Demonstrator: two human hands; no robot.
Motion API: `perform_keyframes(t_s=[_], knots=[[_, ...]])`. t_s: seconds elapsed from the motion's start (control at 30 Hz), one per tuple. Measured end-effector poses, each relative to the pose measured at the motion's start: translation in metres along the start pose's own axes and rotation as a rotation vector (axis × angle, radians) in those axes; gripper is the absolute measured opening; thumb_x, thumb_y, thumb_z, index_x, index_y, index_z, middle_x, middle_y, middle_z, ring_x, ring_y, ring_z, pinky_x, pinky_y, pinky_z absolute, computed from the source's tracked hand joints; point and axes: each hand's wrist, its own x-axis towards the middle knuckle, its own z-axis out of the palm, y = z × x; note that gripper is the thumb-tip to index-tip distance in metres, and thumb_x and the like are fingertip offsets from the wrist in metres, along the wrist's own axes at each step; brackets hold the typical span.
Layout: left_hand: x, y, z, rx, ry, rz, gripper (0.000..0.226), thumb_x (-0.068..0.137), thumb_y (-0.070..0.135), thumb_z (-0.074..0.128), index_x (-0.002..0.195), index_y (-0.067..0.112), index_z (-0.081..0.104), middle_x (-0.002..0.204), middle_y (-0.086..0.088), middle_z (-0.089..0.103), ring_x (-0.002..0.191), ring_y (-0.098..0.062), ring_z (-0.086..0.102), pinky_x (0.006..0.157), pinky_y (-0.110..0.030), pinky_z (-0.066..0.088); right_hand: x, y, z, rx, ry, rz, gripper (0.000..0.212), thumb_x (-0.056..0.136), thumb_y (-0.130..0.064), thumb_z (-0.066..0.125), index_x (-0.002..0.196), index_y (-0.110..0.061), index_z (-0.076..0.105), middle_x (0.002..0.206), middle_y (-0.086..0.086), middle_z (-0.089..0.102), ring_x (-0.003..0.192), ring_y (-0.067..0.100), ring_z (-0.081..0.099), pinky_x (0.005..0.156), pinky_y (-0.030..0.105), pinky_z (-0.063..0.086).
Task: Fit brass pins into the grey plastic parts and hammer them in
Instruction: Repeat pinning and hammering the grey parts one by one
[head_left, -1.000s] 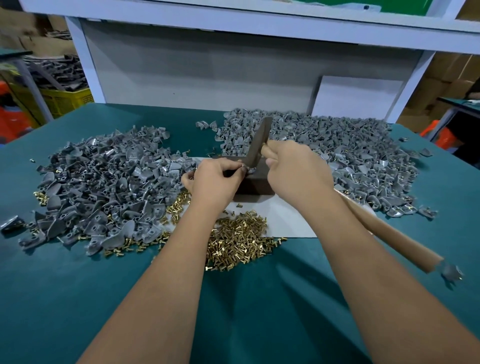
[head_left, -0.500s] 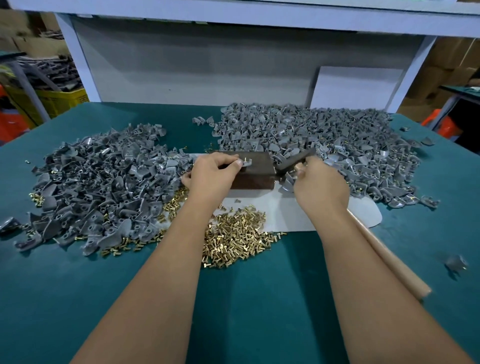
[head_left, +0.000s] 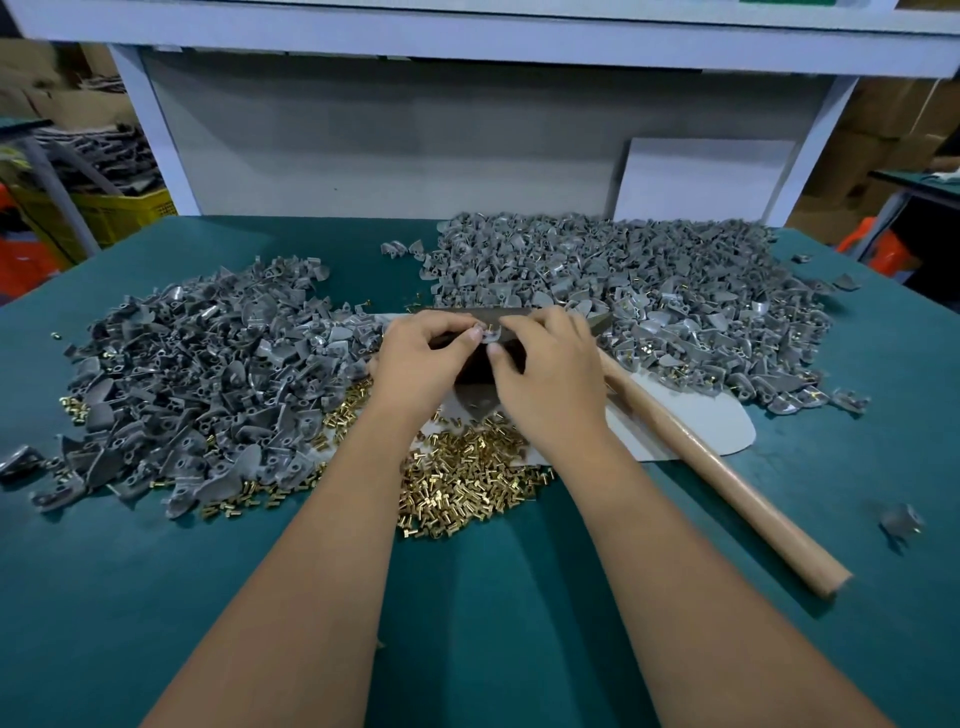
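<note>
My left hand (head_left: 421, 364) and my right hand (head_left: 550, 374) meet over a dark block (head_left: 475, 366) and pinch one small grey plastic part (head_left: 489, 332) between their fingertips; a brass pin shows on it. The hammer (head_left: 717, 467) lies on the table to the right, its wooden handle pointing toward me, its head hidden behind my right hand. A heap of brass pins (head_left: 467, 483) lies just below my hands. Grey plastic parts are piled on the left (head_left: 208, 374) and at the back right (head_left: 649, 296).
A white sheet (head_left: 711, 421) lies under the block and hammer on the green table (head_left: 493, 597). One stray grey part (head_left: 901, 519) sits near the right edge. A white board (head_left: 701, 182) leans against the back panel. A yellow crate (head_left: 119, 210) stands off the table, left.
My right hand has laid the hammer down on the table and moved left to join my left hand on the grey part over the block.
</note>
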Motion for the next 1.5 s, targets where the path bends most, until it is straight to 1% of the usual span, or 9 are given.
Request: perform_keyframes(t_s=[0.1, 0.27, 0.47, 0.63, 0.73, 0.83, 1.03, 1.23, 1.5], knots=[[0.001, -0.002, -0.001, 0.003, 0.004, 0.005, 0.011, 0.089, 0.023, 0.070, 0.097, 0.024, 0.077, 0.107, 0.008, 0.071, 0.109, -0.016, 0.062, 0.104, -0.050, 0.043, 0.000, 0.000, 0.003, 0.030, 0.009, 0.023, 0.029, 0.091, -0.032, 0.060, 0.115, -0.017, 0.066, 0.107, 0.002, 0.057, 0.105, 0.022, 0.043, 0.090, 0.034, 0.036], [0.002, -0.006, 0.000, -0.008, -0.005, 0.031, 0.011, 0.087, 0.020, 0.072, 0.096, 0.023, 0.077, 0.108, 0.008, 0.071, 0.108, -0.014, 0.063, 0.102, -0.045, 0.046, 0.002, 0.001, 0.000, 0.097, 0.002, 0.066, 0.026, 0.091, -0.029, 0.061, 0.114, -0.018, 0.068, 0.106, 0.001, 0.058, 0.106, 0.021, 0.045, 0.092, 0.036, 0.040], [0.003, -0.007, 0.002, 0.045, 0.019, 0.068, 0.014, 0.086, 0.016, 0.074, 0.099, 0.015, 0.078, 0.108, 0.001, 0.071, 0.109, -0.018, 0.062, 0.101, -0.045, 0.046, 0.008, -0.004, 0.002, 0.156, 0.068, 0.127, 0.014, 0.088, -0.021, 0.065, 0.099, -0.017, 0.073, 0.097, 0.000, 0.059, 0.100, 0.020, 0.049, 0.085, 0.036, 0.042], [0.004, -0.009, 0.002, 0.133, 0.038, 0.089, 0.014, 0.086, 0.022, 0.074, 0.100, 0.020, 0.077, 0.108, 0.006, 0.071, 0.118, -0.023, 0.057, 0.105, -0.051, 0.039, 0.015, -0.009, 0.006, 0.234, 0.056, 0.188, 0.007, 0.087, -0.018, 0.067, 0.087, -0.015, 0.073, 0.087, -0.005, 0.054, 0.098, 0.018, 0.049, 0.080, 0.031, 0.040], [0.004, -0.009, 0.003, 0.225, 0.089, 0.099, 0.013, 0.086, 0.029, 0.073, 0.098, 0.026, 0.078, 0.108, 0.013, 0.071, 0.120, -0.016, 0.054, 0.107, -0.048, 0.031, 0.017, -0.010, 0.005, 0.269, 0.042, 0.197, 0.005, 0.085, -0.016, 0.068, 0.085, -0.015, 0.073, 0.087, -0.006, 0.054, 0.098, 0.017, 0.049, 0.082, 0.030, 0.040], [0.004, -0.010, 0.005, 0.308, 0.125, 0.092, 0.012, 0.087, 0.036, 0.071, 0.097, 0.033, 0.077, 0.109, 0.019, 0.069, 0.122, -0.010, 0.049, 0.099, -0.041, 0.023, 0.017, -0.012, 0.004, 0.274, 0.026, 0.199, 0.004, 0.084, -0.015, 0.069, 0.083, -0.015, 0.073, 0.083, -0.009, 0.050, 0.098, 0.016, 0.049, 0.080, 0.029, 0.039], [0.005, -0.011, 0.005, 0.315, 0.122, 0.093, 0.012, 0.088, 0.037, 0.070, 0.097, 0.035, 0.077, 0.110, 0.021, 0.069, 0.123, -0.008, 0.049, 0.092, -0.036, 0.018, 0.024, -0.018, 0.005, 0.266, -0.032, 0.267, 0.008, 0.088, -0.014, 0.065, 0.083, -0.014, 0.071, 0.094, 0.001, 0.058, 0.103, 0.025, 0.050, 0.090, 0.041, 0.041], [0.006, -0.011, 0.006, 0.382, 0.131, 0.082, 0.015, 0.089, 0.041, 0.066, 0.100, 0.038, 0.075, 0.112, 0.020, 0.069, 0.123, -0.007, 0.049, 0.103, -0.045, 0.019, 0.019, -0.022, 0.012, 0.230, 0.040, 0.247, 0.009, 0.089, -0.009, 0.061, 0.080, -0.010, 0.064, 0.087, -0.003, 0.052, 0.099, 0.022, 0.047, 0.078, 0.026, 0.029], [0.006, -0.010, 0.006, 0.406, 0.130, 0.065, 0.015, 0.090, 0.040, 0.065, 0.100, 0.039, 0.075, 0.111, 0.021, 0.068, 0.122, -0.005, 0.048, 0.102, -0.044, 0.019, 0.014, -0.022, 0.014, 0.242, 0.067, 0.160, 0.008, 0.088, -0.004, 0.061, 0.080, -0.006, 0.063, 0.087, 0.001, 0.052, 0.095, 0.024, 0.049, 0.081, 0.028, 0.033]])
